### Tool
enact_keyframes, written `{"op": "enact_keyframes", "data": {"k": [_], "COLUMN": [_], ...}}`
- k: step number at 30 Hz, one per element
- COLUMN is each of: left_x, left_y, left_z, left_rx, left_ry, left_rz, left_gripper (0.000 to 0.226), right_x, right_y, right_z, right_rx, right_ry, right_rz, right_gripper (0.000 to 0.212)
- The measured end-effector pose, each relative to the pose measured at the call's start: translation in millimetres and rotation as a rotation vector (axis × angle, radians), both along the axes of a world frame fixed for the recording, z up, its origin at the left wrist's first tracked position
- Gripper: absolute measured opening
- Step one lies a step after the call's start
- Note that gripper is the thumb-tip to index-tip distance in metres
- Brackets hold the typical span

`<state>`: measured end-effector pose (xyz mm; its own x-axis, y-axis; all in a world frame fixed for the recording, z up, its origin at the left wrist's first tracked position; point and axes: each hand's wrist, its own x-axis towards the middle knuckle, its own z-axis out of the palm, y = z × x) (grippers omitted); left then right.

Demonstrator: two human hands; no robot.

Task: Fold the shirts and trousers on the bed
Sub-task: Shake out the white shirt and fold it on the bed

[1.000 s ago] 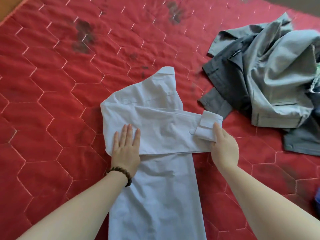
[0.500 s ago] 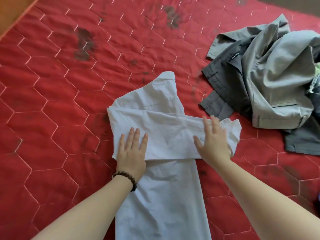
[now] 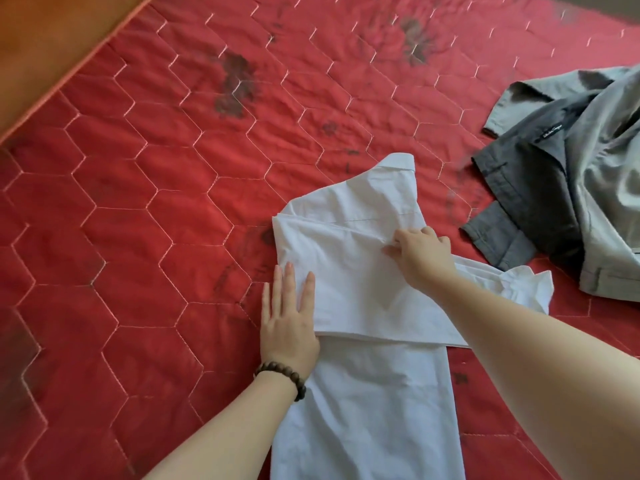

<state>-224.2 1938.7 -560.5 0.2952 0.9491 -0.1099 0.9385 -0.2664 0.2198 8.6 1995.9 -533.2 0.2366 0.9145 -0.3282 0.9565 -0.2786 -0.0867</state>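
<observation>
White cotton fills the middle of the view: a white shirt [image 3: 363, 306] lies on the bed [image 3: 138, 237], which wears a red quilted cover stitched in hexagons and marked with dark stains. The shirt's body runs down toward the near edge, its collar end points away, and one sleeve is folded across the chest, so that its cuff [image 3: 530, 285] spills past the shirt's right side onto the quilt.

The left hand [image 3: 289, 327] lies flat at the shirt's left edge, fingers straight and slightly spread, its grip wide and holding nothing; some fingers rest on the cloth, the outer ones on the quilt. A dark beaded bracelet [image 3: 282, 375] circles that wrist.

The right hand [image 3: 420, 252] reaches over the folded sleeve near the shoulder seam, its fingers curled and its grip narrow, pinching a bit of the white fabric.

To the far right, well apart from the hands, a heap of grey garments [image 3: 571, 188] sits unfolded, with a small label showing.
</observation>
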Motion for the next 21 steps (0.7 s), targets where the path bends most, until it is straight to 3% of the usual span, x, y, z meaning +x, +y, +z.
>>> {"op": "enact_keyframes", "data": {"k": [6,16,21], "left_x": [1.9,35.8,79.0], "left_y": [4.2,3.3,-8.3], "left_z": [-0.6,6.7,0.7], "left_rx": [0.034,-0.087,-0.011], "left_ry": [0.006,0.277,0.126], "left_rz": [-0.109,-0.324,-0.451], "left_gripper": [0.073,0.061,0.057], "right_x": [26.9,52.5,70.4], "right_y": [-10.1,-34.1,-81.0], "right_z": [-4.8,-9.8,-13.9], "right_rx": [-0.017,0.035,0.206], "right_ry": [0.004,0.078,0.087], "right_rz": [-0.151,-0.219,-0.284], "right_gripper": [0.021,0.047,0.056]}}
